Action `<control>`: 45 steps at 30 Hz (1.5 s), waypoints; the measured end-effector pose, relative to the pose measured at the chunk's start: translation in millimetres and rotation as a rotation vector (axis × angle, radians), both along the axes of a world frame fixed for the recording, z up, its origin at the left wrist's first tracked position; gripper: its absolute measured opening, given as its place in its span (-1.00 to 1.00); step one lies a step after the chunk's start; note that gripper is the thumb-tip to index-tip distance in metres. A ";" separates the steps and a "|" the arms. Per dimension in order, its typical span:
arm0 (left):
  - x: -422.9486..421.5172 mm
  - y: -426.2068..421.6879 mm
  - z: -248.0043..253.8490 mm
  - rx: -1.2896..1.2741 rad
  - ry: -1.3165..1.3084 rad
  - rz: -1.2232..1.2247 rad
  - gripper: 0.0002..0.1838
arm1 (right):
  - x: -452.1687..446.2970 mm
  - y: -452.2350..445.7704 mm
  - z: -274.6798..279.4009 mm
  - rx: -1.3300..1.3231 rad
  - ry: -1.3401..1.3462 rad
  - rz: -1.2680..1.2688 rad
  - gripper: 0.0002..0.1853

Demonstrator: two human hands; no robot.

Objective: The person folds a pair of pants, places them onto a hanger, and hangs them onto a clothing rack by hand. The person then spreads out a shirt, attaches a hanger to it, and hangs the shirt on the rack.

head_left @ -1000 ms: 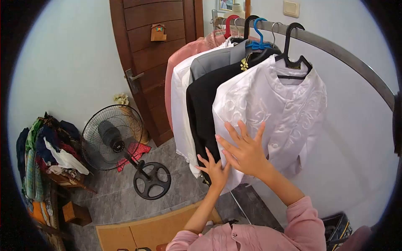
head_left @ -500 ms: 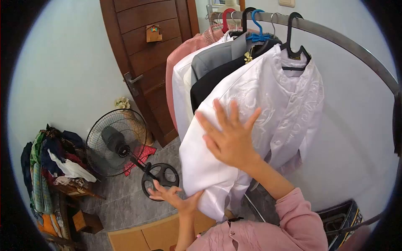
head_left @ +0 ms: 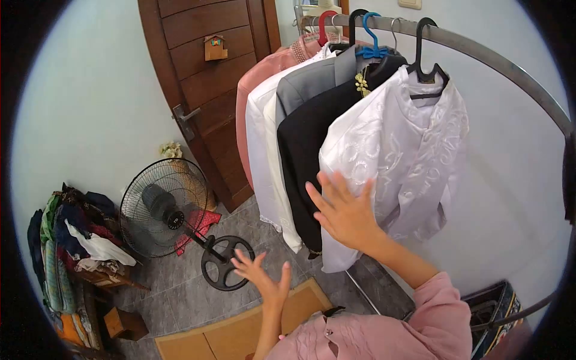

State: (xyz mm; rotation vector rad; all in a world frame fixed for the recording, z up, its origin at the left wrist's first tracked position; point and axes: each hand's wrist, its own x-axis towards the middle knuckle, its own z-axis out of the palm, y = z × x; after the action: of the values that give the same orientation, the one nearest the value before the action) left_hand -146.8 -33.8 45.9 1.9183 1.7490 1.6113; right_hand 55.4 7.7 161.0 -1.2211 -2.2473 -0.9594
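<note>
A white embroidered jacket (head_left: 414,162) hangs on a black hanger (head_left: 426,75) at the near end of the clothes rack. My right hand (head_left: 348,210) is open with fingers spread, over the jacket's sleeve and lower front; whether it touches the cloth I cannot tell. Lower and to the left, my left hand (head_left: 267,279) is open and holds nothing, apart from the garments. Just behind the white jacket hangs a black jacket (head_left: 303,156) with a gold brooch (head_left: 362,84). Grey, white and pink garments follow along the rail.
The curved metal rail (head_left: 480,48) reaches to the right. A standing fan (head_left: 168,207) is on the tiled floor near the brown door (head_left: 210,78). Piled clothes (head_left: 84,234) lie at the left. A cardboard sheet (head_left: 228,330) lies by my body, and a dark crate (head_left: 492,312) stands at the right.
The white jacket's sleeve has dropped from its raised, spread position and hangs down, showing more of the black jacket. My left hand has come away from the sleeve; my right hand has moved lower.
</note>
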 end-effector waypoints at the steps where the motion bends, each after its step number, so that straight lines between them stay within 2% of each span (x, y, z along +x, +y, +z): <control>1: 5.8 0.4 0.3 -0.005 0.016 -0.035 -0.45 | 11.6 12.0 -23.1 -0.029 -0.039 -0.107 -0.35; 3: 15.3 -0.6 1.5 -0.003 0.016 -0.106 -0.50 | 42.5 10.0 -121.0 -0.207 -0.436 -0.040 -0.37; 5: 19.7 -2.2 3.2 0.006 0.033 -0.130 -0.50 | 57.9 -14.8 -189.8 -0.590 -0.526 0.000 -0.41; 6: 23.0 -0.2 3.6 0.007 0.049 -0.137 -0.51 | 53.8 -26.6 -169.8 -0.727 -0.365 0.215 -0.43; 8: 27.9 4.1 3.4 0.020 0.032 -0.160 -0.53 | 36.9 -33.9 -119.5 -0.437 -0.255 0.403 -0.52; 10: 35.5 8.1 5.8 0.074 0.027 -0.216 -0.56 | 28.8 -30.4 -61.0 -0.019 0.049 0.348 -0.61; 11: 41.5 11.0 8.5 0.101 0.033 -0.250 -0.56 | 35.0 -18.3 -51.4 -0.024 0.056 0.330 -0.61; 12: 48.5 12.6 12.9 0.095 0.037 -0.269 -0.56 | 43.2 -5.9 -46.9 0.128 0.218 0.181 -0.57; 13: 55.5 12.5 18.3 0.112 0.057 -0.273 -0.54 | 48.2 1.8 -51.0 0.280 0.375 0.029 -0.54; 14: 62.4 12.9 22.4 0.131 0.073 -0.275 -0.53 | 47.5 10.1 -70.5 0.276 0.374 0.013 -0.54; 16: 75.3 16.3 26.3 0.158 0.094 -0.298 -0.47 | 45.7 26.0 -137.7 -0.300 0.218 -0.027 -0.43; 18: 87.9 14.5 32.4 0.216 0.139 -0.334 -0.44 | 44.5 4.6 -213.2 -0.478 -0.006 0.005 -0.38; 20: 96.3 16.8 33.2 0.279 0.174 -0.357 -0.42 | 43.8 -17.5 -255.6 -0.716 0.180 0.164 -0.39; 21: 99.0 16.9 29.9 0.315 0.220 -0.359 -0.45 | 48.3 -21.3 -243.8 -0.710 0.183 0.159 -0.39; 22: 102.0 16.6 26.9 0.345 0.267 -0.363 -0.47 | 50.9 -33.8 -212.8 -0.627 0.232 0.172 -0.38; 23: 106.2 17.9 25.4 0.364 0.316 -0.373 -0.42 | 55.3 -41.9 -183.8 -0.546 0.281 0.183 -0.37; 25: 119.4 18.3 27.6 0.377 0.356 -0.380 -0.42 | 74.7 -33.6 -140.9 -0.077 0.471 0.067 -0.33; 27: 136.8 18.8 26.1 0.418 0.384 -0.380 -0.46 | 98.4 -20.1 -117.9 0.247 0.702 -0.057 -0.30; 28: 146.3 18.7 24.2 0.420 0.381 -0.383 -0.46 | 112.1 -12.8 -116.1 0.249 0.699 -0.060 -0.30; 30: 166.1 17.5 24.1 0.488 0.440 -0.383 -0.47 | 142.0 1.9 -124.1 0.305 0.869 -0.274 -0.31; 31: 175.0 17.1 25.0 0.503 0.475 -0.388 -0.48 | 147.7 1.3 -135.9 0.305 0.866 -0.278 -0.31; 33: 190.6 18.0 23.1 0.513 0.515 -0.353 -0.47 | 147.1 -12.1 -167.1 -0.445 0.582 -0.526 -0.34; 35: 202.7 22.2 18.3 0.493 0.583 -0.264 -0.42 | 141.0 -41.1 -205.2 -0.628 0.597 -0.391 -0.36; 38: 214.4 25.6 17.8 0.475 0.620 -0.206 -0.40 | 152.1 -68.4 -196.5 -0.617 0.734 -0.273 -0.37; 41: 230.1 28.1 21.3 0.459 0.712 -0.183 -0.38 | 190.4 -49.4 -145.8 -0.106 0.781 -0.331 -0.37; 45: 264.4 28.6 31.8 0.511 0.669 -0.203 -0.37 | 258.4 -22.3 -91.1 0.483 0.863 -0.550 -0.37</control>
State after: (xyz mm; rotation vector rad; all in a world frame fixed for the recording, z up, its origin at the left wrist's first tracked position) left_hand 117.6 -5.2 77.7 3.0396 1.2839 1.5522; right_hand 313.8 -14.6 69.9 -1.6205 -0.9716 -0.8389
